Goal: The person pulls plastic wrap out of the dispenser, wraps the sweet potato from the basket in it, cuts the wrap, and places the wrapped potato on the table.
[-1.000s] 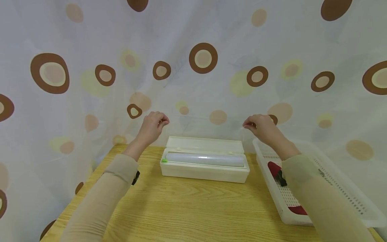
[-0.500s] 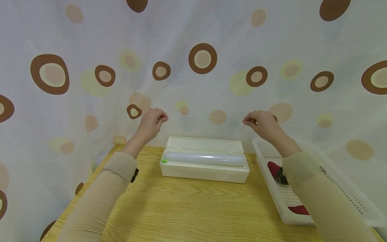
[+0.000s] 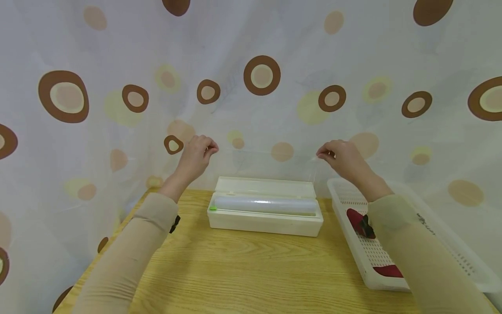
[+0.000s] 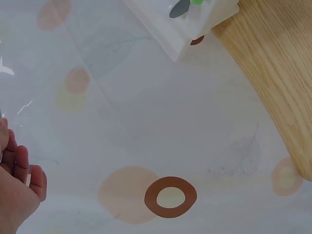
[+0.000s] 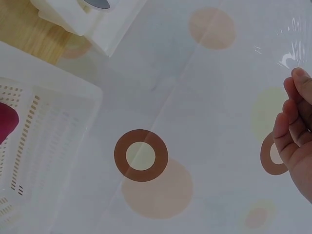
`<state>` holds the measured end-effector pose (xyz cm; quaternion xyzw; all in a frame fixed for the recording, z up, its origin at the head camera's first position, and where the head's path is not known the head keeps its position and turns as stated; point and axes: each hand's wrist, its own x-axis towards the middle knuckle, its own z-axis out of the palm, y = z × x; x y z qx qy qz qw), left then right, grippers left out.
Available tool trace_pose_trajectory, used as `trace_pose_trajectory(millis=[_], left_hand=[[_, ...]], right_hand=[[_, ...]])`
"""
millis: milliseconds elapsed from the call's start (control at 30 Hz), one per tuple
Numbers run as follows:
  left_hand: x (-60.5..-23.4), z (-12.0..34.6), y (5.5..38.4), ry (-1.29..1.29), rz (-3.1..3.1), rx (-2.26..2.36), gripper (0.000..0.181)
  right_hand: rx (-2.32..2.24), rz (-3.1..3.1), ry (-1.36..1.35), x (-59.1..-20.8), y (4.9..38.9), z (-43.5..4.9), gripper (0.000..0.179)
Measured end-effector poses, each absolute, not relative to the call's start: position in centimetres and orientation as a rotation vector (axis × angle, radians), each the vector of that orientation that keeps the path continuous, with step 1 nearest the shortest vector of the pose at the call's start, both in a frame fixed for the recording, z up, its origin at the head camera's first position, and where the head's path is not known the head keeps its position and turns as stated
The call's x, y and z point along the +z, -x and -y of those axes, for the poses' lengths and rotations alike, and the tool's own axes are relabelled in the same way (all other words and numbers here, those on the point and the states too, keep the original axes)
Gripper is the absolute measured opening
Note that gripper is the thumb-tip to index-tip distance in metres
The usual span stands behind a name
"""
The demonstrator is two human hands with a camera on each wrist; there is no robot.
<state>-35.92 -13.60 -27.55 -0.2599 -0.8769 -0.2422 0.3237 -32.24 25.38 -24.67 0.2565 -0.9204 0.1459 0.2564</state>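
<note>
Clear cling film (image 5: 295,43), creased and glinting, is pinched between thumb and fingers of my right hand (image 3: 342,158). My left hand (image 3: 196,155) pinches the film's other corner at about the same height. Between the hands the sheet is hard to see; faint lines run down from it toward the box. Both hands are raised above and behind the open white box (image 3: 266,224), which holds the cling film roll (image 3: 262,204). The box's lid (image 3: 264,186) stands tilted back. A small green piece (image 3: 213,208) sits at the left end of its front edge.
At the right stands a white perforated basket (image 3: 351,248) with dark red things in it, one red piece (image 3: 354,219) beside something black. The wooden table (image 3: 235,270) meets a dotted curtain (image 3: 262,117) behind the box.
Both hands have risen slightly, with the film still pinched between their fingers. The roll has shifted a little in the box, showing a gap at its front right.
</note>
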Motion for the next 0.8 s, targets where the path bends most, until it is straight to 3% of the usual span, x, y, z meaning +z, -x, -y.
trace_pose_trajectory(millis=[800], left_hand=[[-26.92, 13.6, 36.22, 0.659, 2.244, -0.648, 0.008]], right_hand=[[0.398, 2.467, -0.693, -23.75, 32.59, -25.06, 0.007]])
